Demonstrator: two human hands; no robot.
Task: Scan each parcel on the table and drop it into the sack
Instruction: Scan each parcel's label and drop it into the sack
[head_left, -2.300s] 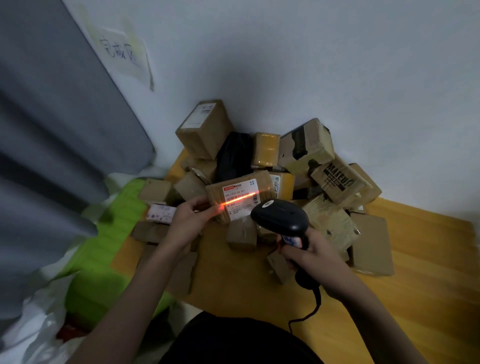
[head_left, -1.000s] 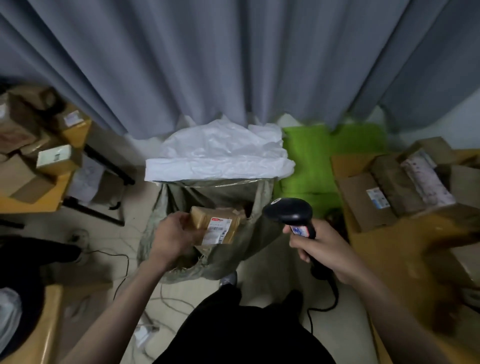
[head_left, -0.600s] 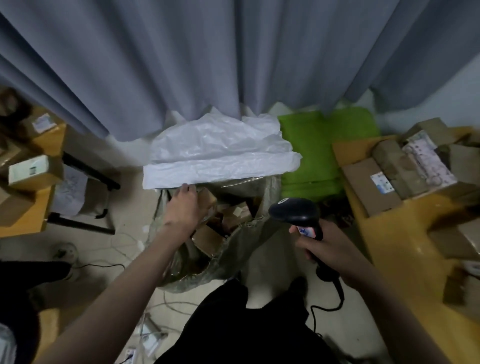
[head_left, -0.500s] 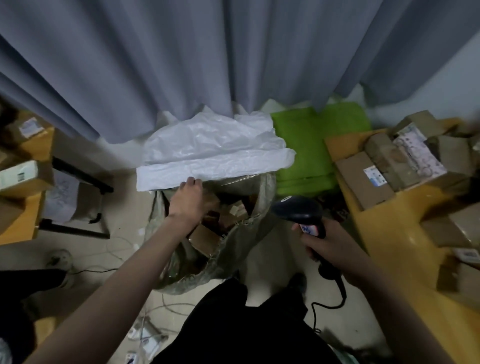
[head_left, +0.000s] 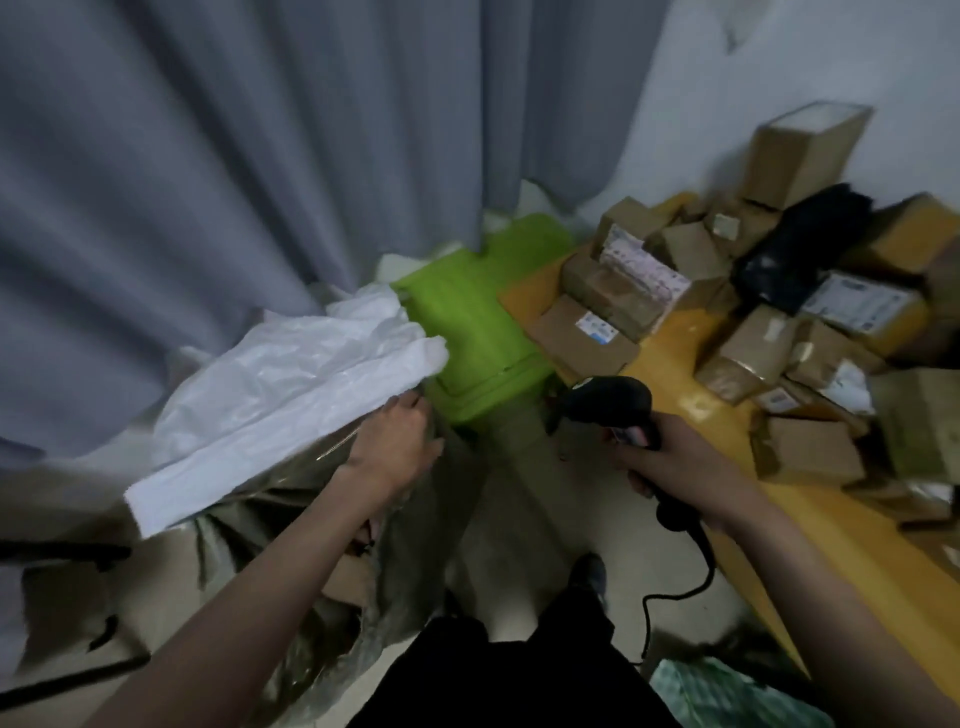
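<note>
Left hand (head_left: 397, 447): now emptied, fingers relaxing over sack (head_left: 249, 493) mouth; the parcel it was carrying is lying inside. Right hand (head_left: 670, 457): gripping scanner (head_left: 613, 402). Remaining parcels (head_left: 769, 332) waiting on table (head_left: 675, 353)

Grey curtain, green thing, cluttered floor

Grey curtain (head_left: 260, 156) hangs along the back, a bright green block (head_left: 483, 322) sits below it, and a black cable (head_left: 675, 587) trails over the pale floor (head_left: 519, 519).

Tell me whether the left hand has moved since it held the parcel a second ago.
Yes. The left hand now holds no parcel and has moved from before the sack up to its far rim.
</note>
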